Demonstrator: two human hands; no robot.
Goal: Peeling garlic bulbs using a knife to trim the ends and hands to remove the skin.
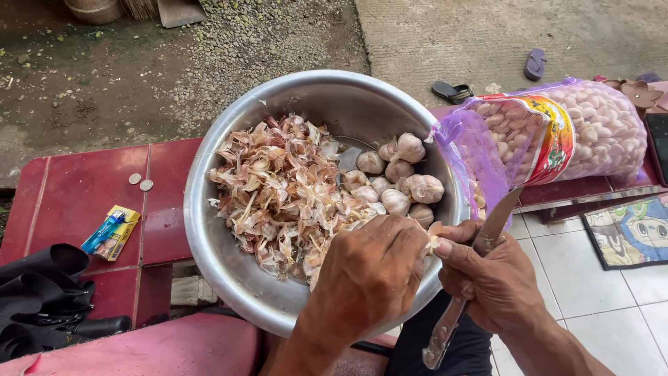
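Nearest, the left hand is curled over the near rim of the bowl, fingertips pinched on a small garlic clove at its right edge; the back of the hand hides most of the clove. The right hand meets it there, thumb against the clove, fingers wrapped tight round a knife whose blade points up and away and whose handle hangs down toward the lap.

The steel bowl holds a heap of dry skins on the left and whole garlic bulbs on the right, touching the heap. Pink cloth lies under the bowl's near side.

To the left, on a red tiled ledge, lie black fabric, a blue lighter on a yellow pack, and two coins. Just right of the bowl lies a purple mesh sack of peeled cloves, its open end touching the rim. Beyond, on the ground, lie sandals.
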